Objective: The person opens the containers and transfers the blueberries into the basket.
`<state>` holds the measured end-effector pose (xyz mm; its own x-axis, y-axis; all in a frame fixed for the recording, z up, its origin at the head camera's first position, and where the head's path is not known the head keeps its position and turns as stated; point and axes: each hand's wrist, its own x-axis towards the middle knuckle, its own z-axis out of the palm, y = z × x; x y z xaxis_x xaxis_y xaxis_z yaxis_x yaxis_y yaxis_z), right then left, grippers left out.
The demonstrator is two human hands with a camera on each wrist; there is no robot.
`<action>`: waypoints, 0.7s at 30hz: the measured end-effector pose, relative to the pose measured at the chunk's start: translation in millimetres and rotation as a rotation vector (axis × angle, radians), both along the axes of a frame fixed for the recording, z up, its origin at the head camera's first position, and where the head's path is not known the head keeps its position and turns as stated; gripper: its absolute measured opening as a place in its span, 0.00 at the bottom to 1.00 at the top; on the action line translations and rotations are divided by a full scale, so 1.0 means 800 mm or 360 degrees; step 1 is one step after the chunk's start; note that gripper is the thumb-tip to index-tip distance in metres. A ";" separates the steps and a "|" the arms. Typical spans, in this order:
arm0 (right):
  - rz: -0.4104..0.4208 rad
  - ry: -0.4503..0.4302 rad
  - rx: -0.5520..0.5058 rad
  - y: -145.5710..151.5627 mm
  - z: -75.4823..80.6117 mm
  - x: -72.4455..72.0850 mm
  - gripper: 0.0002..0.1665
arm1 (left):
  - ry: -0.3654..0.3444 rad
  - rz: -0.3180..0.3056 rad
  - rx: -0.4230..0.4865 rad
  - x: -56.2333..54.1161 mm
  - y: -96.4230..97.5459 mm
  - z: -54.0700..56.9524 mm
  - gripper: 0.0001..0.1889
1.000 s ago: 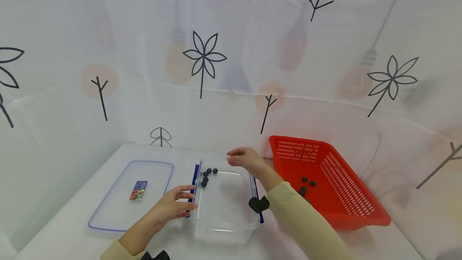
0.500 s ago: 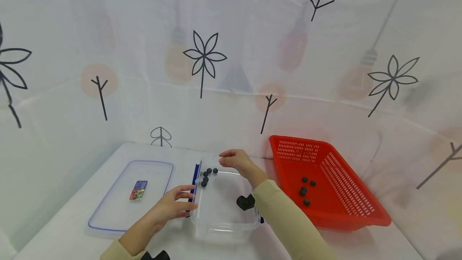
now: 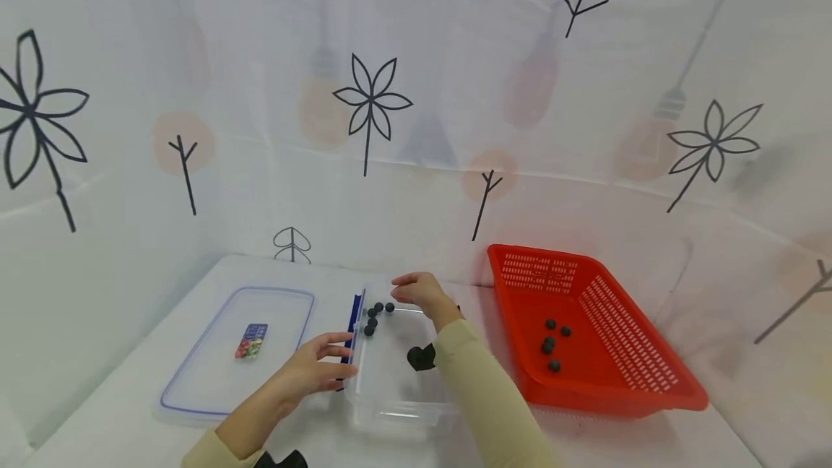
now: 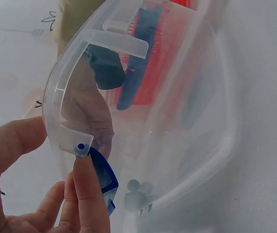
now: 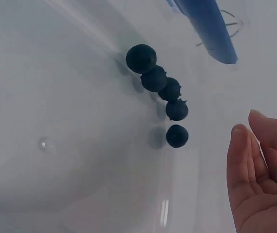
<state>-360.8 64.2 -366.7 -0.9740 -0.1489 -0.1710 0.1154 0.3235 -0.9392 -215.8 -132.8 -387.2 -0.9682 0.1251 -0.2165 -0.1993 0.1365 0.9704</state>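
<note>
A clear plastic box (image 3: 390, 410) with blue side latches stands in the middle of the table. Several blueberries (image 5: 177, 136) lie in a curved row at its far left corner. My left hand (image 3: 308, 367) rests its extended fingertips against the box's left side; in the left wrist view they touch a blue latch (image 4: 103, 170), with the thumb at the rim. Over the far end of the box hovers my right hand (image 3: 422, 295), its fingers loosely bent. The right wrist view shows the right thumb and fingertips slightly apart, no berry visible between them.
To the right is a red perforated basket (image 3: 604, 401) with several blueberries (image 3: 555, 366) on its bottom. At the left lies a clear lid (image 3: 201, 381) with a blue rim and a printed label (image 3: 251, 341). A patterned cloth (image 3: 416, 222) hangs behind the table.
My right hand has moved left and slightly down over the box, away from the basket side. The left hand keeps its place, and the blueberry row looks the same.
</note>
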 end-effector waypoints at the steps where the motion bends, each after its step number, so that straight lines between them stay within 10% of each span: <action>1: 0.0000 -0.0002 0.0030 -0.001 -0.003 -0.001 0.16 | -0.0002 -0.0006 0.0007 0.000 -0.001 0.000 0.33; 21: 0.0322 0.0104 0.0688 -0.005 -0.032 -0.013 0.22 | -0.0008 -0.0044 0.0022 -0.001 -0.004 0.007 0.33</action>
